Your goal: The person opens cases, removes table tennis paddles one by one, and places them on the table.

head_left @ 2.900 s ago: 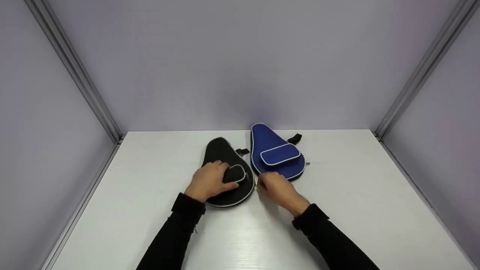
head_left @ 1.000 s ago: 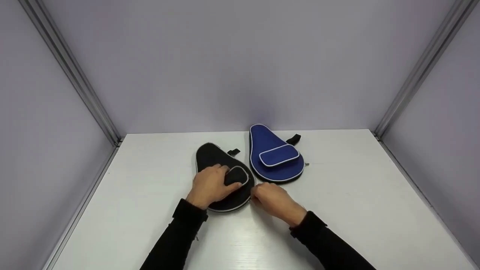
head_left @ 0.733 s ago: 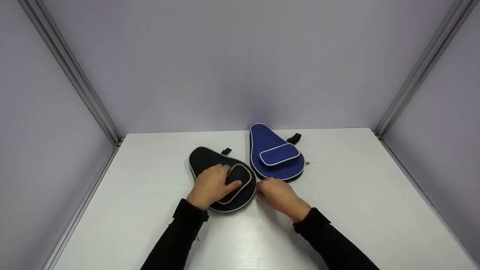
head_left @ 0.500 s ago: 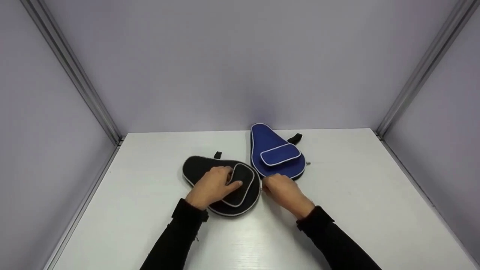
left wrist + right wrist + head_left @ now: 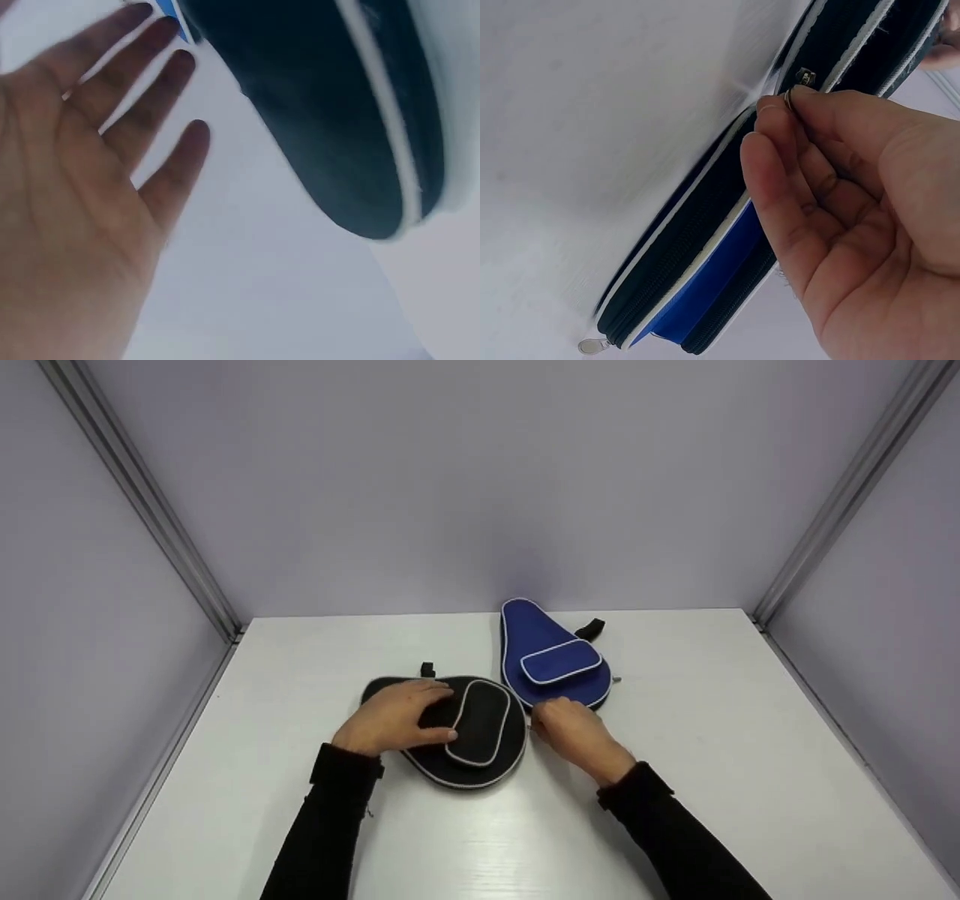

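On the white table lies a black table tennis paddle case (image 5: 439, 757) with white piping and a front pocket (image 5: 480, 724). Its narrow end points left, its round end right. My left hand (image 5: 394, 716) is spread over the narrow half; the left wrist view shows its fingers straight, beside the case with nothing in them. At the round end my right hand (image 5: 577, 735) pinches the zipper pull (image 5: 789, 99) between thumb and finger, below the slider (image 5: 805, 76). A blue paddle case (image 5: 532, 634), same shape, lies just behind the right hand.
A black strap (image 5: 590, 630) sticks out from the blue case, and a shorter strap (image 5: 427, 670) from the black one. The blue case's own zipper pull (image 5: 592, 346) hangs at its right edge. Grey panels (image 5: 480, 487) enclose the table (image 5: 712, 750) behind and at both sides.
The black case has turned counterclockwise, its narrow end swinging left and nearer. My left hand has let go of the pocket and shifted left. The right hand has moved slightly right with the pull.
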Tool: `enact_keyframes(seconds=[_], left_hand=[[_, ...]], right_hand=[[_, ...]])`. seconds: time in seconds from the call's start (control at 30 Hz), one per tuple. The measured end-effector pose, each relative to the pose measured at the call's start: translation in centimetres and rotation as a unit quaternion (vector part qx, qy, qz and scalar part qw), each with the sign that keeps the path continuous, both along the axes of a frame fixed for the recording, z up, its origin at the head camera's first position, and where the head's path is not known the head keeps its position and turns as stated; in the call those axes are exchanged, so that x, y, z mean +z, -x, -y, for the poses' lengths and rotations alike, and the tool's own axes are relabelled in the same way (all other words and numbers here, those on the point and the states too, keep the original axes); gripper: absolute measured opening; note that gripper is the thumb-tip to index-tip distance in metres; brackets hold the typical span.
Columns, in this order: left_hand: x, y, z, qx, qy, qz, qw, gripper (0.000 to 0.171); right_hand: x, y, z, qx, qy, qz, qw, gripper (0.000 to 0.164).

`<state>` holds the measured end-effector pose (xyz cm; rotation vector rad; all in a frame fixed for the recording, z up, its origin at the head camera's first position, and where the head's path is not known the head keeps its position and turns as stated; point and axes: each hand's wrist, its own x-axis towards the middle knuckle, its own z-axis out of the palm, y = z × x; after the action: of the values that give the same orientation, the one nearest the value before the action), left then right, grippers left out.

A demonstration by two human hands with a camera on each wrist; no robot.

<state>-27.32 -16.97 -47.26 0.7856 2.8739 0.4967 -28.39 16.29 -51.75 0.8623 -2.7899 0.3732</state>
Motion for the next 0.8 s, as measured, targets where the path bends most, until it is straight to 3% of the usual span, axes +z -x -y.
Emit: enact_keyframes(seconds=[0.13,0.27,0.47,0.8], left_hand=[[-0.8,0.3,0.8,-0.001,-0.001,0.053,0.9986,0.1],[-1.5,0.4,1.1,0.01,0.008,0.076,0.997,0.107],[-2.1,0.1,0.9,0.017,0.014,0.071,0.9972,0.108],[-2.3,0.3,1.3,0.043,0.009,0.059,0.9973,0.107]], right_hand=[[-0.3,-0.2,-0.3,-0.004,0.001,0.015,1.0,0.025],[-0.4,-0.4,-0.2,-0.009,0.001,0.033,0.999,0.021],[-0.3,-0.7,-0.2,-0.014,-0.002,0.054,0.998,0.02],[-0.1,-0.7,0.2,0.002,-0.001,0.04,0.999,0.016]])
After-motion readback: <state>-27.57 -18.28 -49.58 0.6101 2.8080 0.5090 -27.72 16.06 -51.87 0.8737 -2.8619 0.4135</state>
